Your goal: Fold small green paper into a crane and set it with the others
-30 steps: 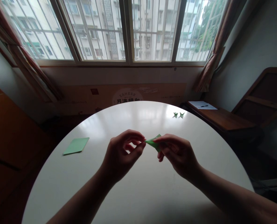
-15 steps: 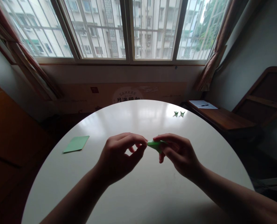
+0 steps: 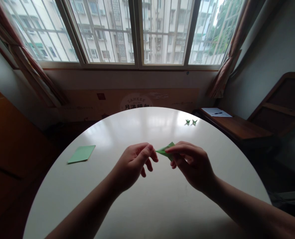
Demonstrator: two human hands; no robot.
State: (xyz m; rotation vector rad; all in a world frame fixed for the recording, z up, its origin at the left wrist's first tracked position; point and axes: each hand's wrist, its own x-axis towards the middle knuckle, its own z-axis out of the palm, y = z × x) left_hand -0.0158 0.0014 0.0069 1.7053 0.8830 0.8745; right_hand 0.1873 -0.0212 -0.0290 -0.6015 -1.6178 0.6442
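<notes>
Right hand [image 3: 196,164] pinches folded paper [image 3: 162,151] (left hand [image 3: 134,161], hold unclear), two green figures [image 3: 187,122] beyond, square paper [image 3: 81,154] leftward

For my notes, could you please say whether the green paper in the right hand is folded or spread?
Folded: the green paper held by the right hand tapers to a narrow point toward the left hand.

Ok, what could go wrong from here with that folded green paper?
The folded paper narrows to a thin point by the left hand, so a careless pinch there might bend it; whether that hand touches it is unclear.
The right hand holds it above the table, so a loosened grip could drop it or let the folds open.
</notes>
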